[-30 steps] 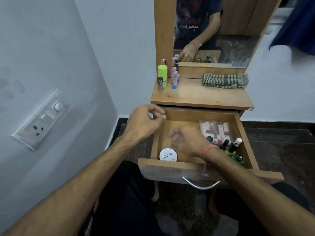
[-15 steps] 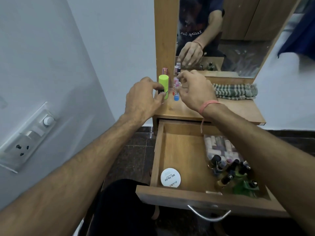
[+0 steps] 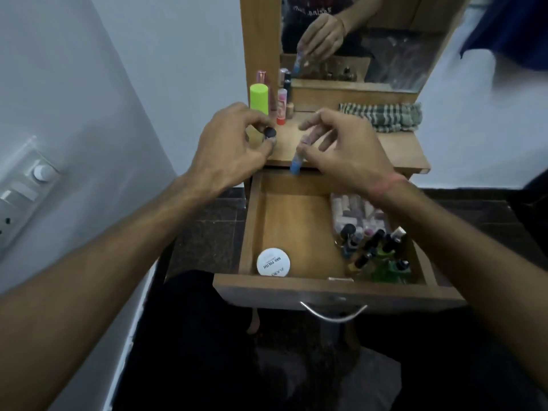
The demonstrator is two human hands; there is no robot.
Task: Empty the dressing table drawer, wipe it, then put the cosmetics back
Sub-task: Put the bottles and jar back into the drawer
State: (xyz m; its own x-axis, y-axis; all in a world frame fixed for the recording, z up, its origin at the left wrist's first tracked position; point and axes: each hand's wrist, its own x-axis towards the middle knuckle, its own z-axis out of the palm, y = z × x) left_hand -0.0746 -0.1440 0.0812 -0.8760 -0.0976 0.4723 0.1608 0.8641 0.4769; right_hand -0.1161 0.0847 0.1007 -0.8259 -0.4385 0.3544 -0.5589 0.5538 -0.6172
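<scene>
While both arms reached forward over the open drawer [image 3: 252, 221], we noted a switch panel [image 3: 26, 191] on the wall at far left. Our left hand [image 3: 231, 146] hovered at the tabletop's [image 3: 397, 149] left front corner, its fingers [image 3: 252, 114] curled round a small dark-capped bottle [image 3: 269, 133], pinched between thumb and fingertips. Just behind that hand stood a lime-green tube [image 3: 259, 97], a red-based tube [image 3: 282, 106] beside it, and a few more small bottles against the mirror frame; these were too blurred to name. Our right hand [image 3: 341, 149] hung over the tabletop's front edge, fingers bent round a slim tube with a blue end [image 3: 295, 166], which pointed down toward the back of the drawer. We could see the same grip repeated in the mirror [image 3: 385, 40]. A pink band [image 3: 385, 185] sat on the right wrist. Farther right on the tabletop lay a folded striped cloth [image 3: 382, 117], well apart from both hands.

Below, the drawer was pulled out. Its left front corner held a round white jar [image 3: 273, 261] marked as nail polish. The middle floor showed bare wood. Along the right side lay a clear packet of pale tubes [image 3: 355, 212], and nearer the front a cluster of small nail polish bottles [image 3: 376, 250], crowded together, some upright and some leaning. A metal handle [image 3: 333, 312] curved from the drawer front.
</scene>
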